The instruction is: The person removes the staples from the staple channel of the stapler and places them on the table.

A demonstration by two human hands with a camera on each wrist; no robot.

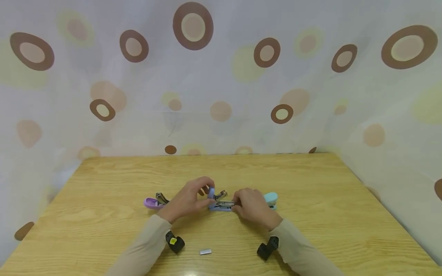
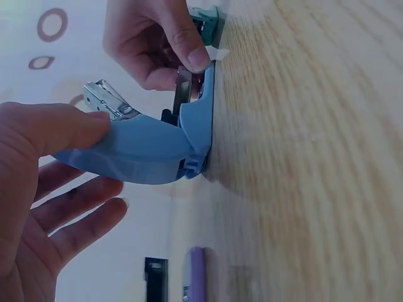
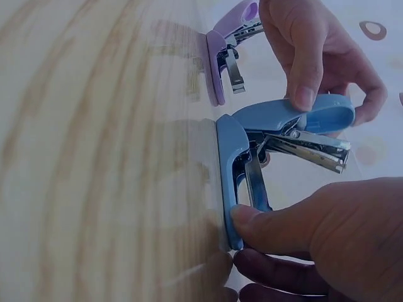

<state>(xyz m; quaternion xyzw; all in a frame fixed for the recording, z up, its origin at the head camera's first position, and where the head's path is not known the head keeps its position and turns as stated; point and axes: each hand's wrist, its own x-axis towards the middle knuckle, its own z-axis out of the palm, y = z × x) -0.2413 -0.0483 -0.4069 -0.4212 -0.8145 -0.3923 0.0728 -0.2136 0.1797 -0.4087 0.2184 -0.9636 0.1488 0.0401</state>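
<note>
A blue stapler (image 1: 222, 209) stands on the table with its top cover swung up and its metal parts spread apart. My left hand (image 1: 188, 199) pinches the raised cover, thumb on one side and fingers on the other, as the left wrist view shows. With thumb and fingers, my right hand (image 1: 253, 207) grips the front end of the stapler's base. In the right wrist view, the metal magazine (image 3: 315, 151) sticks out from under the cover, and a narrow metal rail (image 3: 256, 179) rises from the base near my right thumb.
An opened purple stapler (image 1: 150, 203) lies left of the blue one, partly behind my left hand. Beyond my right hand is a light teal stapler (image 1: 271, 197). A small strip of staples (image 1: 205, 252) lies near the front of the wooden table (image 1: 310, 172). Patterned cloth hangs behind.
</note>
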